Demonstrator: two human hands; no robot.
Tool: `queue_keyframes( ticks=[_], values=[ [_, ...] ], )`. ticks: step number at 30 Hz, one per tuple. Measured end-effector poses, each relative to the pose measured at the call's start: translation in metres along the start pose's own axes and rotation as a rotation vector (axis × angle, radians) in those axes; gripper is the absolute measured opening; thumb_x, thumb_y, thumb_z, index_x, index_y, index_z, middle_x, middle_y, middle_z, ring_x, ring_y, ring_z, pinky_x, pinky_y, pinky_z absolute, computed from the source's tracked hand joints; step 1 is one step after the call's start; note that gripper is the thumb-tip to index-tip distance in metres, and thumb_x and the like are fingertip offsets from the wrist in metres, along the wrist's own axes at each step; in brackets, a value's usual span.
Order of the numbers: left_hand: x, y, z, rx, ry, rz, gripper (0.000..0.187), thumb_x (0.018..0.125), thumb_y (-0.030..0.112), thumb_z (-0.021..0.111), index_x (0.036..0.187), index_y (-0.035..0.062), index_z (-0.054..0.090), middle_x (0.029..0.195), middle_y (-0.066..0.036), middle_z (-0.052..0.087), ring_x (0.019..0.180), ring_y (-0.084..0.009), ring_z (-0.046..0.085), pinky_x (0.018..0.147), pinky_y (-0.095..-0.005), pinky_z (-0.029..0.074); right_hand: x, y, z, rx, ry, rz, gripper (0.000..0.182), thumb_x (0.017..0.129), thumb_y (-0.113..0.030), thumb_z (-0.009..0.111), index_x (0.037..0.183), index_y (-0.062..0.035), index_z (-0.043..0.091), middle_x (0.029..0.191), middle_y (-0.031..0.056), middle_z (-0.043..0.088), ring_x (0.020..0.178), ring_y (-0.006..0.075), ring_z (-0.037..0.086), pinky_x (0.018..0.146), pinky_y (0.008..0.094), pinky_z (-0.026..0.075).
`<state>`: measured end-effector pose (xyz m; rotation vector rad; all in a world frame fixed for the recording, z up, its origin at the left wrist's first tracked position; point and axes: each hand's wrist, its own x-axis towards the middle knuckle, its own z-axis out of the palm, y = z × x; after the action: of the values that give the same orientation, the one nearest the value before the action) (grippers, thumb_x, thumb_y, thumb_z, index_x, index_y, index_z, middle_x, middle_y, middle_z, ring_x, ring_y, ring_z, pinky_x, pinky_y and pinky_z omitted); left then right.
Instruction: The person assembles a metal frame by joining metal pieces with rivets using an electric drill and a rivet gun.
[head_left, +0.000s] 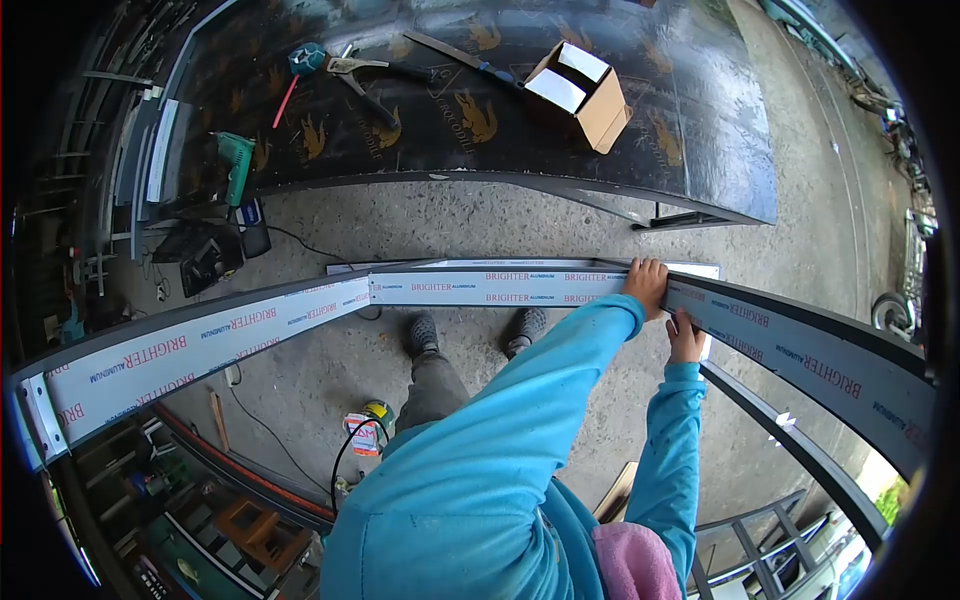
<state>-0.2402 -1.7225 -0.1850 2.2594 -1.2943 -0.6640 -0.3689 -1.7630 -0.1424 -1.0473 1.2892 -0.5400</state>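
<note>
A large aluminium frame (430, 288), its faces covered in white film printed "BRIGHTER ALUMINIUM", surrounds me on the front and both sides. My left hand (647, 284) reaches across to the front right corner, with its fingers curled over the top edge of the front bar. Just below and to the right, my right hand (686, 340) grips the lower edge of the right bar (790, 355) near that same corner. Its fingers are partly hidden by the bar. Both blue sleeves come from the lower middle of the view.
On the dark workbench (400, 160) lie a riveter (345, 66), a file (450, 50) and an open cardboard box (580, 95). A green drill (236, 165) is at its left edge. A can (365, 430) stands by my feet, and cables cross the concrete floor (300, 380).
</note>
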Motion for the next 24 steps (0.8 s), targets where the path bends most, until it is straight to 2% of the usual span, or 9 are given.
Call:
queue_keyframes(
  ticks=[4,6,8,11,13,15,16,20,24],
  values=[
    [-0.030,0.008,-0.011,0.010,0.146,0.033,0.095,0.062,0.035,0.073,0.133,-0.0072,0.026,0.137,-0.025,0.029,0.132,-0.0361,0.024,0.111,-0.0486,0.011,0.000,-0.003,0.001,-0.050,0.019,0.015,0.040,0.083,-0.013,0.064,0.118,-0.0046,0.048,0.115,0.0091,0.052,0.105,0.0223,0.054,0.083,0.0324,0.049],
    [-0.081,0.008,-0.043,-0.223,0.264,0.165,0.093,0.065,0.036,0.072,0.134,-0.0055,0.025,0.137,-0.024,0.028,0.130,-0.0390,0.024,0.109,-0.0496,0.014,0.000,0.003,-0.005,-0.093,-0.046,-0.009,0.047,0.084,-0.013,0.063,0.125,-0.0088,0.042,0.119,0.0092,0.050,0.107,0.0227,0.053,0.087,0.0353,0.046],
    [-0.165,-0.033,-0.067,-0.473,0.052,0.285,0.064,0.073,0.031,0.068,0.124,0.0012,0.044,0.118,-0.020,0.050,0.110,-0.0370,0.047,0.095,-0.0455,0.036,-0.006,0.015,-0.006,-0.112,-0.041,-0.037,0.056,0.083,-0.014,0.063,0.132,-0.0148,0.035,0.125,0.0098,0.048,0.109,0.0240,0.052,0.090,0.0381,0.043],
    [-0.334,-0.140,-0.143,-0.426,-0.321,0.046,0.021,0.079,0.024,0.064,0.094,0.0089,0.063,0.080,-0.010,0.063,0.072,-0.0302,0.060,0.065,-0.0390,0.050,-0.012,0.063,-0.024,-0.075,0.035,0.091,0.059,0.082,-0.018,0.062,0.134,-0.0182,0.033,0.123,0.0113,0.050,0.108,0.0260,0.053,0.086,0.0376,0.044],
    [-0.435,-0.224,-0.191,-0.431,-0.108,-0.436,0.013,0.079,0.016,0.066,0.085,0.0054,0.063,0.075,-0.007,0.065,0.068,-0.0145,0.063,0.063,-0.0297,0.050,-0.008,0.114,-0.044,0.001,0.065,0.227,0.052,0.083,-0.020,0.060,0.130,-0.0175,0.038,0.119,0.0120,0.053,0.100,0.0275,0.058,0.077,0.0377,0.048],
    [-0.495,-0.336,-0.249,-0.353,0.094,-0.799,0.021,0.082,0.023,0.062,0.095,0.0062,0.062,0.097,-0.012,0.066,0.086,-0.0181,0.064,0.071,-0.0297,0.051,-0.041,0.165,-0.055,0.108,0.118,0.498,0.043,0.084,-0.022,0.059,0.124,-0.0173,0.045,0.115,0.0112,0.056,0.092,0.0279,0.061,0.068,0.0389,0.051],
    [-0.530,-0.444,-0.255,0.493,0.111,-0.470,0.038,0.088,0.032,0.053,0.116,0.0076,0.054,0.125,-0.015,0.053,0.108,-0.0211,0.055,0.086,-0.0356,0.047,-0.061,0.188,-0.051,0.067,0.132,0.537,0.039,0.084,-0.023,0.057,0.121,-0.0151,0.048,0.111,0.0110,0.058,0.086,0.0275,0.062,0.065,0.0391,0.051],
    [-0.443,-0.584,-0.423,0.499,0.088,-0.832,0.039,0.084,0.032,0.057,0.112,0.0049,0.054,0.114,-0.015,0.053,0.097,-0.0210,0.055,0.078,-0.0349,0.046,-0.170,0.222,-0.002,-0.782,0.034,0.407,0.050,0.072,-0.035,0.067,0.111,-0.0050,0.059,0.108,0.0184,0.062,0.096,0.0317,0.061,0.083,0.0384,0.049],
    [-0.367,-0.622,-0.489,0.622,0.054,-0.861,0.041,0.081,0.033,0.060,0.107,0.0022,0.054,0.104,-0.015,0.054,0.087,-0.0210,0.054,0.070,-0.0343,0.045,-0.303,0.216,0.050,-0.713,0.016,0.288,0.049,0.071,-0.031,0.066,0.114,-0.0070,0.058,0.108,0.0178,0.063,0.100,0.0321,0.060,0.085,0.0368,0.047]
  ],
)
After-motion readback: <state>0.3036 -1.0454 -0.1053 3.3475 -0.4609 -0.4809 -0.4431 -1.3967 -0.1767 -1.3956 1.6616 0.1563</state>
